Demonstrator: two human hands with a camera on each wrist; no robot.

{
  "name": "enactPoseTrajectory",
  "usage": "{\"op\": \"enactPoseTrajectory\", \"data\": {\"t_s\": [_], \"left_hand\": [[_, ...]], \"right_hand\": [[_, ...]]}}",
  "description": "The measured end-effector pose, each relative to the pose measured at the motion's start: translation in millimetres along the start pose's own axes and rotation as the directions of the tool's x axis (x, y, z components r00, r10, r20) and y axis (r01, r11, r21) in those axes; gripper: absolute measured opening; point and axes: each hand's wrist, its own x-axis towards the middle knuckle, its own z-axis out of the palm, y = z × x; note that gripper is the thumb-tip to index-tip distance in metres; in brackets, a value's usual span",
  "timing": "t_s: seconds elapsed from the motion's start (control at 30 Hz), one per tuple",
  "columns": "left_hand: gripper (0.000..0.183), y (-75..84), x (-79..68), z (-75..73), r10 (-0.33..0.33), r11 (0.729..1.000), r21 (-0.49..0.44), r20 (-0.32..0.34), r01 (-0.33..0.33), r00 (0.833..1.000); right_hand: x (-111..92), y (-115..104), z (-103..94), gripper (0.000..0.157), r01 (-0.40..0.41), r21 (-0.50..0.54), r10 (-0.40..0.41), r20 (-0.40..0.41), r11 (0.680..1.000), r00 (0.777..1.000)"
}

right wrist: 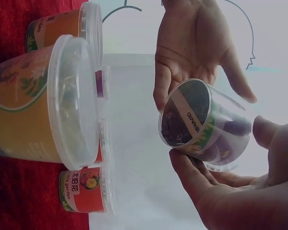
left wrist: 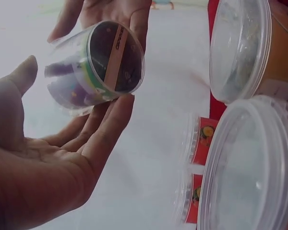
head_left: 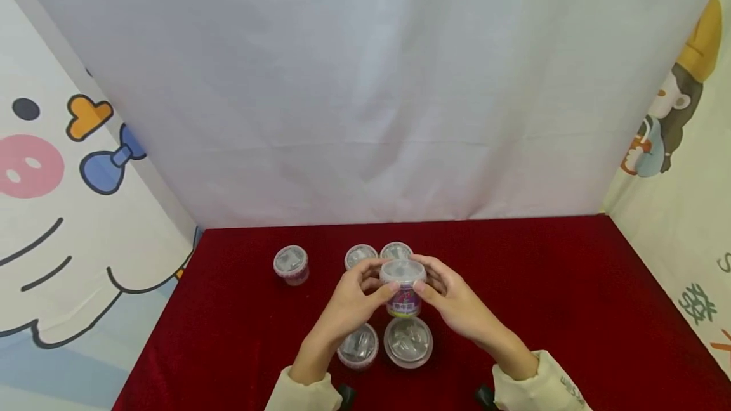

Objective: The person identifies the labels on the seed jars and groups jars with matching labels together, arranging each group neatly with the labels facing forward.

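Both hands hold up a lidded clear plastic cup (head_left: 404, 300) with a purple label, above the red cloth. My left hand (head_left: 354, 300) grips its left side, thumb in front and fingers behind. On the opposite side my right hand (head_left: 458, 305) grips it the same way. The cup is tilted in the wrist views, showing its dark base (left wrist: 116, 57) with a pale printed strip. Below the hands stand two lidded cups (head_left: 408, 341), (right wrist: 24, 103) with orange labels. Just behind the hands are two more lidded cups (head_left: 361, 254), partly hidden, with red labels.
A separate lidded cup (head_left: 292, 265) stands at the back left of the red cloth (head_left: 548, 309). A white curtain (head_left: 371, 94) closes off the back. Printed cartoon panels (head_left: 51, 221) flank the table on both sides.
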Motion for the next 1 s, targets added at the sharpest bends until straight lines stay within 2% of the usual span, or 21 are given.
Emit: {"op": "enactPoseTrajectory", "data": {"t_s": [0.23, 0.4, 0.7, 0.9, 1.0], "left_hand": [[0.053, 1.3, -5.6, -12.6, 0.006, 1.000, -0.024, 0.026, -0.006, 1.000], [0.054, 3.6, -10.1, -26.9, 0.005, 0.999, -0.041, 0.029, -0.003, 1.000], [0.056, 6.6, -17.9, -61.1, -0.015, 0.999, -0.040, 0.004, 0.015, 1.000], [0.056, 1.9, -27.3, -88.4, -0.050, 0.998, -0.035, -0.017, 0.049, 0.999], [0.057, -1.6, -33.1, -103.9, -0.046, 0.999, -0.029, -0.021, 0.045, 0.999]], "right_hand": [[4.9, -7.4, 6.8, 0.059, -0.029, -0.025, 0.030, 0.023, 0.999, 0.999], [14.9, -16.2, 13.3, 0.061, -0.042, -0.051, 0.044, 0.041, 0.998, 0.998], [40.4, -31.0, 33.5, 0.058, -0.036, -0.063, 0.042, 0.100, 0.997, 0.994], [60.6, -35.0, 54.1, 0.054, -0.030, -0.042, 0.036, 0.145, 0.999, 0.989], [71.0, -37.3, 65.7, 0.054, -0.022, -0.040, 0.028, 0.155, 0.999, 0.987]]}}
